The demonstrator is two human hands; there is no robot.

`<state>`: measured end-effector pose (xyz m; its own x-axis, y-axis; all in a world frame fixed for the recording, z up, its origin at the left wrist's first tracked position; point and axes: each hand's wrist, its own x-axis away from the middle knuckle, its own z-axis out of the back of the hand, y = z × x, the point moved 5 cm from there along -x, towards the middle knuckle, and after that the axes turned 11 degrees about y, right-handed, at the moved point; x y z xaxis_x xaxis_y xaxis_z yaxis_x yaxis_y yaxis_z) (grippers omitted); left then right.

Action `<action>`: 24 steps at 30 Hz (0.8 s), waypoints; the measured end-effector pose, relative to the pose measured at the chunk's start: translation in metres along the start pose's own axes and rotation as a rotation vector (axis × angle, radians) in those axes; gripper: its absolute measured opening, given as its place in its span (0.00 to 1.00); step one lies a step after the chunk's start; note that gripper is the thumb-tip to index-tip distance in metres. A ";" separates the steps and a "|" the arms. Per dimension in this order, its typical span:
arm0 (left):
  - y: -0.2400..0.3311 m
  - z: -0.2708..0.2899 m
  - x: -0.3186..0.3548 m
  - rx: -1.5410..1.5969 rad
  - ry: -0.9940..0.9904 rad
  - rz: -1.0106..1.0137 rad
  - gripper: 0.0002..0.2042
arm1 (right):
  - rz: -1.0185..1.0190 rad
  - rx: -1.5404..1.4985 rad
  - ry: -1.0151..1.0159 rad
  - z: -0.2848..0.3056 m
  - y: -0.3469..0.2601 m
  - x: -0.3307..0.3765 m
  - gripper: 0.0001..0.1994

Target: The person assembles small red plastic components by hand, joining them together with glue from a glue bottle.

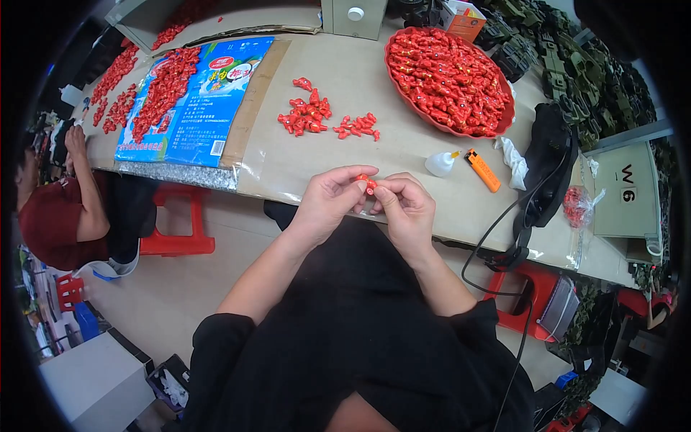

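Red part [366,184] pinched between hands, axis unclear.

Layout at the worktable

Both hands, left hand [325,201] and right hand [407,209], meet at the table's [345,155] near edge, a small part [366,184] between the fingertips. Beyond them lie two loose piles of parts [324,117]. A filled tray [450,81] sits far right; a flat sack [191,101] bearing more parts lies far left. A glue bottle [440,163] and lighter [483,170] rest right of the hands.
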<state>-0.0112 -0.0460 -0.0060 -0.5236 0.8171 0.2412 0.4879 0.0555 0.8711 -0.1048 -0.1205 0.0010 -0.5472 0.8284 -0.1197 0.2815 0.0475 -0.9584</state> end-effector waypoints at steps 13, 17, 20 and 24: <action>0.000 0.000 -0.001 -0.018 -0.006 -0.013 0.11 | 0.004 -0.010 -0.001 0.000 0.000 0.000 0.02; 0.000 -0.001 -0.001 -0.024 -0.007 -0.017 0.11 | 0.003 0.002 0.001 0.001 0.002 0.000 0.02; 0.000 0.000 0.000 -0.025 -0.002 -0.016 0.11 | 0.012 0.007 0.002 0.001 0.001 0.001 0.02; 0.000 -0.001 0.001 -0.021 -0.005 -0.021 0.11 | 0.013 0.007 0.001 0.001 0.001 0.002 0.02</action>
<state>-0.0124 -0.0460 -0.0052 -0.5296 0.8190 0.2207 0.4625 0.0607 0.8845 -0.1059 -0.1196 -0.0006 -0.5431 0.8293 -0.1316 0.2830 0.0332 -0.9585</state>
